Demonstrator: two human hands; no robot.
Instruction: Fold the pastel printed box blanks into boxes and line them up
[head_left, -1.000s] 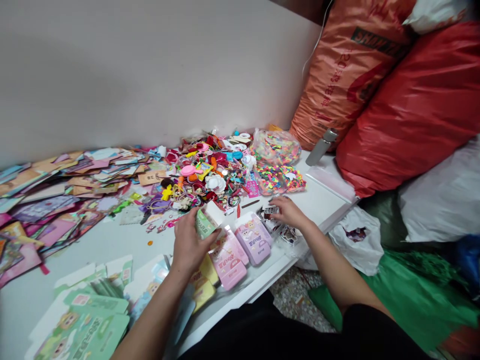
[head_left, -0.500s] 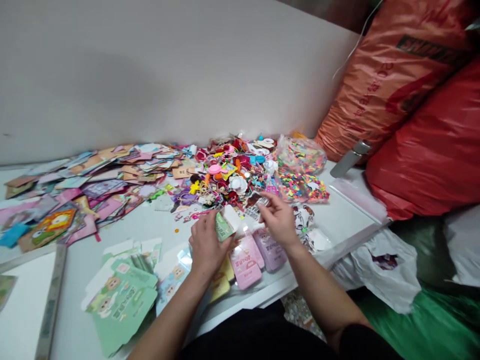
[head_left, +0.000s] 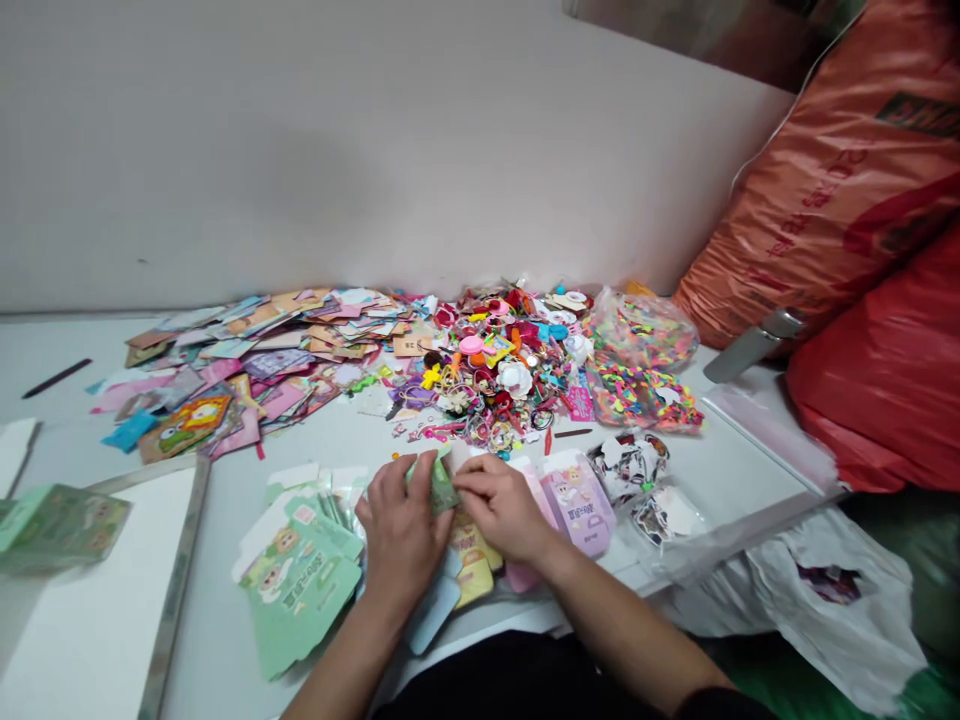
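My left hand (head_left: 405, 520) is closed round a small green printed box (head_left: 444, 482), tilted above the table. The fingers of my right hand (head_left: 499, 505) are pinched together at the box's open end; what lies between them is hidden. Under and beside my hands lie flat cartons in yellow (head_left: 474, 565), light blue (head_left: 435, 605), pink (head_left: 521, 575) and purple (head_left: 577, 505). To the left of my left hand is a fanned stack of flat green cartons (head_left: 307, 590).
A heap of colourful trinkets (head_left: 495, 365) lies at the back, beside piled paper packets (head_left: 285, 350). Bags of bright small pieces (head_left: 645, 395), bagged black-and-white cutouts (head_left: 634, 465) and a grey flask (head_left: 754, 345) stand right. A white tray (head_left: 176, 560) holds a green box (head_left: 67, 525).
My right hand has moved left and down to the box; the black-and-white cutout it held is out of sight. The view has swung left, showing more of the tray and a green box in it.
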